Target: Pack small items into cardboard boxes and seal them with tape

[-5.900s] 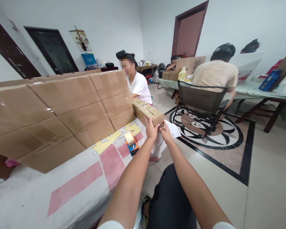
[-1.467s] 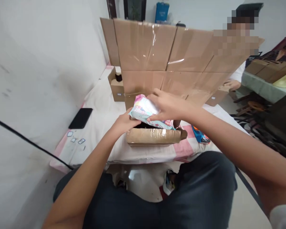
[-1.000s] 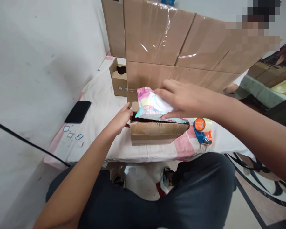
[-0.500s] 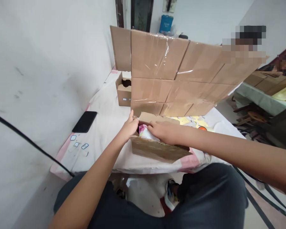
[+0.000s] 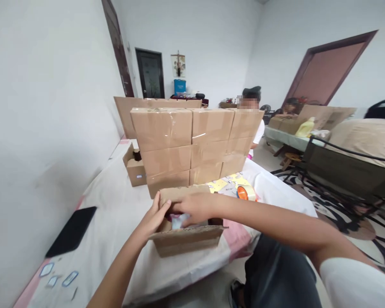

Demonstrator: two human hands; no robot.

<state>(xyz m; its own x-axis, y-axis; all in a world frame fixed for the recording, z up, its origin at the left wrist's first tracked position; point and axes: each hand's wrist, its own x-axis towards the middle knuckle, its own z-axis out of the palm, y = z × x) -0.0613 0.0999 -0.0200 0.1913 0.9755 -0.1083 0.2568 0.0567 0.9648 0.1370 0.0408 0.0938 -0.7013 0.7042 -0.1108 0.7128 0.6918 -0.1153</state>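
Small open brown cardboard box [image 5: 186, 244] sits near the front edge of a white-covered desk [image 5: 115, 214]; left hand [image 5: 154, 218] holds its left flap, fingers curled round it; right hand [image 5: 195, 207] rests on a pale plastic packet [image 5: 179, 221] inside the box, fingers pressed together and flat; sealed brown cartons [image 5: 192, 145] are stacked behind.

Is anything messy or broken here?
Nothing looks broken or spilled. The taped boxes are stacked straight. Only some small stickers lie scattered on the cloth by the phone, and one little box beside the stack stands open.
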